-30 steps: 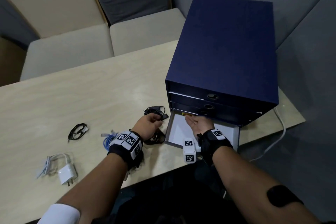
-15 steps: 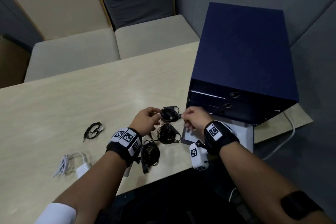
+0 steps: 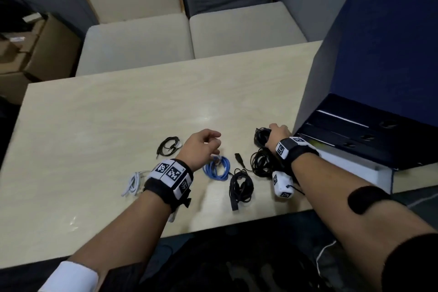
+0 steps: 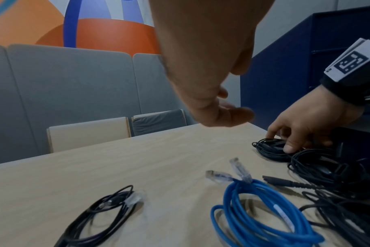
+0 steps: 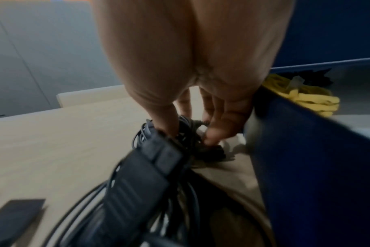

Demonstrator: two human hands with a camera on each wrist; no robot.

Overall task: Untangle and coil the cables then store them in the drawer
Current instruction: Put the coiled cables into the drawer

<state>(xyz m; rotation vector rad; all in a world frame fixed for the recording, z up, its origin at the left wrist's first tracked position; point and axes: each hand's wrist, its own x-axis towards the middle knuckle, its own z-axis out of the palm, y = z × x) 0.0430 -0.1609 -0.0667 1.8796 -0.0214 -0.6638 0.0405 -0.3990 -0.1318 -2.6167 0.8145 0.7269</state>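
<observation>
My right hand [image 3: 272,134] grips a small black cable coil [image 3: 260,138] on the table, just left of the navy drawer unit [image 3: 379,66]. In the right wrist view the thumb and fingers [image 5: 213,133] close around the coil [image 5: 188,133]. My left hand [image 3: 212,143] hovers with loosely curled fingers, holding nothing, above a blue network cable coil [image 3: 216,169]. Two more black cable bundles [image 3: 262,165] [image 3: 240,186] lie between my arms. The bottom drawer [image 3: 355,168] stands pulled out, and a yellow cable [image 5: 302,98] lies inside it.
A thin black cable [image 3: 168,146] and a white cable [image 3: 134,182] lie left of my left wrist on the pale wooden table [image 3: 118,114]. Cushioned benches [image 3: 189,35] run behind the table. Cardboard boxes [image 3: 35,47] stand at the far left.
My left hand let go of the small black coil and moved left over the blue cable. The right hand stays on that coil. The head view has swung left.
</observation>
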